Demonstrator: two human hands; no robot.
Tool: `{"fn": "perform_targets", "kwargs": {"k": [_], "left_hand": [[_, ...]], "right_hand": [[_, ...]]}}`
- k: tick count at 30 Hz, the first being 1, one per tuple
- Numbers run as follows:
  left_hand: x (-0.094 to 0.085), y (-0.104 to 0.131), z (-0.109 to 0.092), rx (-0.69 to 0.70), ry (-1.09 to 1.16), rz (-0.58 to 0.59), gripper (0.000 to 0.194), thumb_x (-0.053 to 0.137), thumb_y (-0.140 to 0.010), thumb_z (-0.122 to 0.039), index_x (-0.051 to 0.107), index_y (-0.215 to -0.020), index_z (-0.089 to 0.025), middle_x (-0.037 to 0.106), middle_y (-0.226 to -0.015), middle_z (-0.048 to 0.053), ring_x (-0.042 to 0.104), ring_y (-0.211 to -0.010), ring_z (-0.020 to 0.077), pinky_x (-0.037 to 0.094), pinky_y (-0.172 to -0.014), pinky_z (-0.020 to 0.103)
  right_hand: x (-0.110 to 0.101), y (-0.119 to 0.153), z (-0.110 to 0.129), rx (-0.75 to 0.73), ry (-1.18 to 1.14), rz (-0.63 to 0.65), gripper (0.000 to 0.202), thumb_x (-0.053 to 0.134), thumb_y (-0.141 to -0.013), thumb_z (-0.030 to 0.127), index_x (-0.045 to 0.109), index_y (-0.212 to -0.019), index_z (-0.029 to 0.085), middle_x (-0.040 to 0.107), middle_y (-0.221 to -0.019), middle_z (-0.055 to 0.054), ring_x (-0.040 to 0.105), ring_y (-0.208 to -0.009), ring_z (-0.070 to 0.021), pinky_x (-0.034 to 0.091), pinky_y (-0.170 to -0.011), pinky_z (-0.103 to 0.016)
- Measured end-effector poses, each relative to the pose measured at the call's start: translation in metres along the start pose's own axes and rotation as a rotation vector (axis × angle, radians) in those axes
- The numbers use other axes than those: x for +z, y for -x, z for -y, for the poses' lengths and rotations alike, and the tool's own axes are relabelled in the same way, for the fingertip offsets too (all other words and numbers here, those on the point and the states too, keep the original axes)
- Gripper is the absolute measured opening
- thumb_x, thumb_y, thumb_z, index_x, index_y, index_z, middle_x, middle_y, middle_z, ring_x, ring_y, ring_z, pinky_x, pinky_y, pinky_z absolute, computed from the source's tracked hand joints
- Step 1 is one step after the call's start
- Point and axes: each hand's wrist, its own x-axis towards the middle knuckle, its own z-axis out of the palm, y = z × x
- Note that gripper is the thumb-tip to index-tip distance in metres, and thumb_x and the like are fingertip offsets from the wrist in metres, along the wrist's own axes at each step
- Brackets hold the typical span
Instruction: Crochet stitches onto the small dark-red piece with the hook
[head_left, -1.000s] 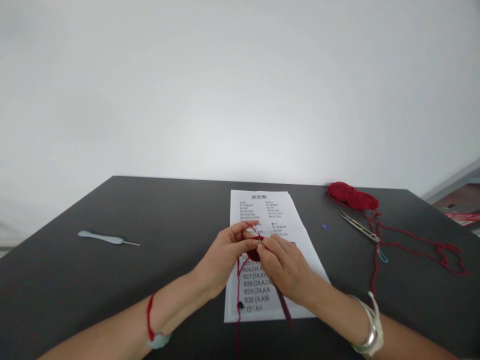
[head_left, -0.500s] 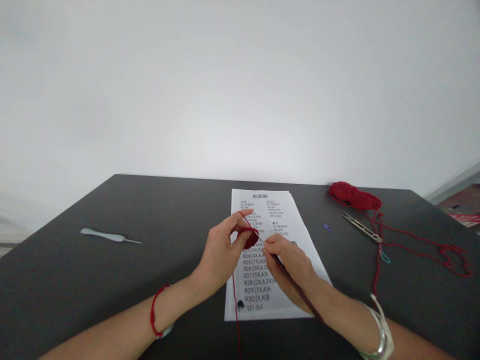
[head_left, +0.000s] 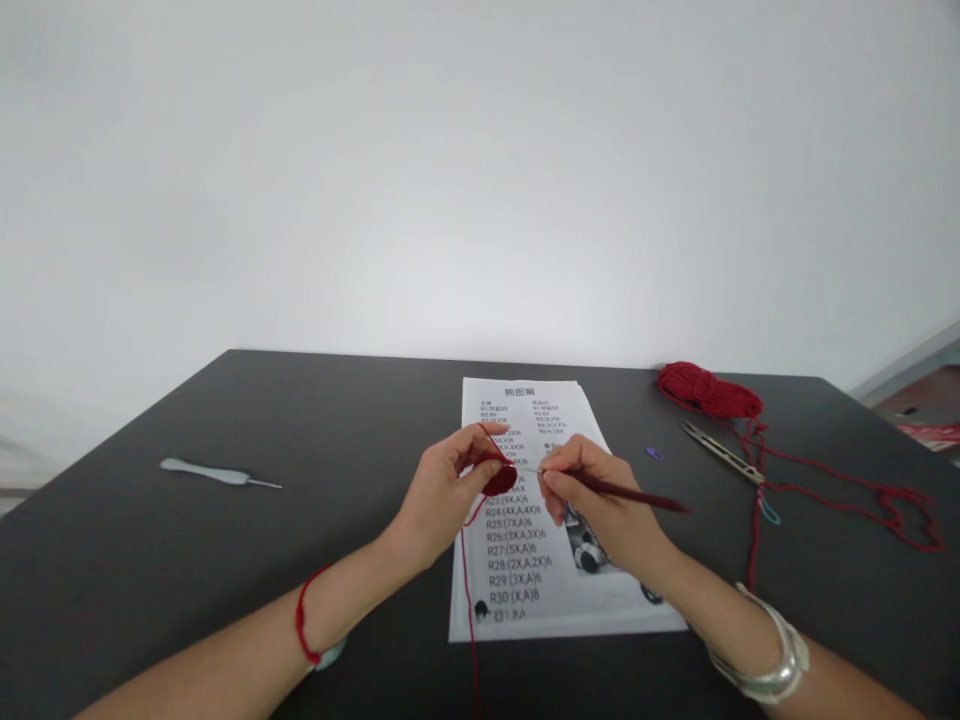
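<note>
Between the thumb and fingers of my left hand (head_left: 448, 492) is a small dark red crocheted piece (head_left: 501, 479). A red yarn strand (head_left: 469, 590) runs over that hand's raised index finger and another length hangs down to the bottom edge. My right hand (head_left: 592, 492) is closed round a crochet hook with a dark brown handle (head_left: 637, 493). The hook's thin metal tip points left, close to the piece; whether it touches is too small to tell. Both hands are above a printed pattern sheet (head_left: 495, 625).
A grey-handled hook (head_left: 206, 471) lies at the left of the dark table (head_left: 337, 420). To the right are a red yarn skein (head_left: 705, 390), scissors (head_left: 721, 452), a small purple marker (head_left: 654, 454), a light blue loop (head_left: 769, 512) and loose red yarn (head_left: 847, 488).
The right hand has shifted slightly right and turned, so the hook's handle lies closer to level, uncovering a picture on the sheet. The left hand has barely moved.
</note>
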Motion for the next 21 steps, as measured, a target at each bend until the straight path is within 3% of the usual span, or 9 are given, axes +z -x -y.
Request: {"fn": "perform_targets", "kwargs": {"k": [3, 5, 7, 9, 12, 15, 17, 21], "left_hand": [[0.002, 0.003, -0.002, -0.002, 0.073, 0.006, 0.011, 0.062, -0.071, -0.012, 0.060, -0.062, -0.018, 0.067, -0.087, 0.005, 0.059, -0.098, 0.0213, 0.045, -0.075, 0.028], [0.005, 0.006, -0.003, -0.029, 0.147, -0.001, 0.006, 0.065, -0.070, -0.012, 0.064, -0.071, -0.018, 0.064, -0.075, 0.002, 0.060, -0.086, 0.0187, 0.045, -0.070, 0.027], [0.008, 0.010, -0.003, -0.098, 0.258, 0.024, 0.021, 0.067, -0.070, -0.013, 0.066, -0.090, -0.018, 0.060, -0.067, -0.002, 0.058, -0.067, 0.0140, 0.045, -0.063, 0.027], [0.011, 0.011, -0.002, -0.175, 0.384, 0.079, 0.037, 0.070, -0.069, -0.014, 0.064, -0.104, -0.018, 0.059, -0.064, -0.005, 0.055, -0.057, 0.0107, 0.044, -0.059, 0.025], [0.013, 0.011, 0.000, -0.256, 0.535, 0.119, 0.039, 0.073, -0.066, -0.012, 0.064, -0.104, -0.017, 0.059, -0.063, -0.005, 0.055, -0.056, 0.0088, 0.044, -0.059, 0.024], [0.010, 0.007, 0.000, -0.321, 0.637, 0.131, 0.040, 0.074, -0.064, -0.010, 0.066, -0.103, -0.016, 0.061, -0.065, -0.003, 0.056, -0.060, 0.0087, 0.044, -0.064, 0.024], [0.006, 0.005, 0.000, -0.370, 0.665, 0.167, 0.042, 0.075, -0.062, -0.009, 0.067, -0.103, -0.016, 0.062, -0.068, -0.002, 0.057, -0.062, 0.0089, 0.044, -0.066, 0.024], [-0.002, 0.000, -0.002, -0.358, 0.632, 0.193, 0.041, 0.075, -0.061, -0.008, 0.068, -0.101, -0.015, 0.060, -0.069, -0.002, 0.055, -0.061, 0.0077, 0.043, -0.063, 0.021]], "right_hand": [[0.003, -0.004, 0.000, 0.081, -0.209, 0.031, 0.018, 0.064, -0.079, 0.029, 0.050, -0.073, 0.020, 0.056, -0.059, 0.005, 0.047, -0.043, -0.0090, 0.037, -0.041, -0.022], [0.006, -0.004, -0.003, 0.047, -0.182, 0.040, 0.016, 0.061, -0.081, 0.030, 0.049, -0.075, 0.021, 0.054, -0.059, 0.005, 0.047, -0.043, -0.0092, 0.038, -0.041, -0.022], [0.008, -0.002, -0.008, -0.118, 0.039, 0.033, 0.011, 0.058, -0.084, 0.027, 0.050, -0.079, 0.022, 0.054, -0.062, 0.004, 0.049, -0.047, -0.0103, 0.040, -0.045, -0.023], [0.007, 0.000, -0.013, -0.374, 0.393, 0.033, 0.006, 0.055, -0.086, 0.021, 0.052, -0.080, 0.023, 0.058, -0.070, 0.001, 0.053, -0.057, -0.0126, 0.044, -0.052, -0.025], [0.004, 0.002, -0.018, -0.692, 0.856, 0.089, 0.014, 0.049, -0.087, 0.011, 0.053, -0.082, 0.023, 0.058, -0.072, -0.001, 0.053, -0.063, -0.0153, 0.044, -0.056, -0.028], [0.004, 0.003, -0.019, -0.807, 0.934, 0.078, 0.017, 0.048, -0.087, 0.008, 0.053, -0.090, 0.024, 0.058, -0.075, -0.002, 0.053, -0.065, -0.0158, 0.045, -0.057, -0.029], [0.004, 0.002, -0.019, -0.722, 0.725, 0.055, 0.014, 0.049, -0.088, 0.012, 0.051, -0.092, 0.025, 0.057, -0.079, -0.001, 0.054, -0.065, -0.0139, 0.046, -0.056, -0.027], [0.003, -0.001, -0.014, -0.303, 0.136, 0.049, 0.008, 0.053, -0.089, 0.028, 0.049, -0.085, 0.023, 0.053, -0.074, 0.002, 0.048, -0.051, -0.0095, 0.040, -0.044, -0.022]]}}
